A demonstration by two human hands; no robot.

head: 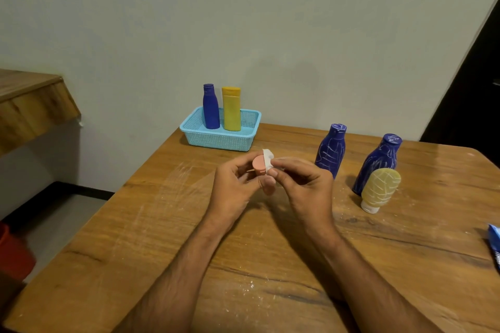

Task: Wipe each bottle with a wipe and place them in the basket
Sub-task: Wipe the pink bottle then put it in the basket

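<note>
At the far left edge a red object [13, 254] sat low beside the bench [135, 238], too blurred to identify, and above it a wooden ledge [29, 100] jutted from the wall. The bench top was wood-grained and streaked with white powdery marks.

Near the back left corner of the bench stood a light blue basket [216, 140]. Inside it, upright and side by side, were a clean blue bottle [211, 107] on the left and a yellow bottle [231, 108] on the right.

In front of the basket, raised above the bench, the left hand [232, 184] curled its fingers round a small pink bottle [261, 167], whose round cap faced the camera. The right hand [303, 184] pinched a white wipe [268, 158] between thumb and fingertips and pressed it against the right side of the pink cap. Both hands were therefore closed on something, the left on the bottle and the right on the wipe.

To the right of the hands stood a blue bottle with white scribbles [330, 150], upright on the bench. Further right was a second scribbled blue bottle [378, 159], and just in front of it a pale yellow tube [380, 190] stood on its white cap, also lined with white marks; whether the two touched could not be told.

At the right edge lay a blue packet [495, 246], cut off by the frame.
</note>
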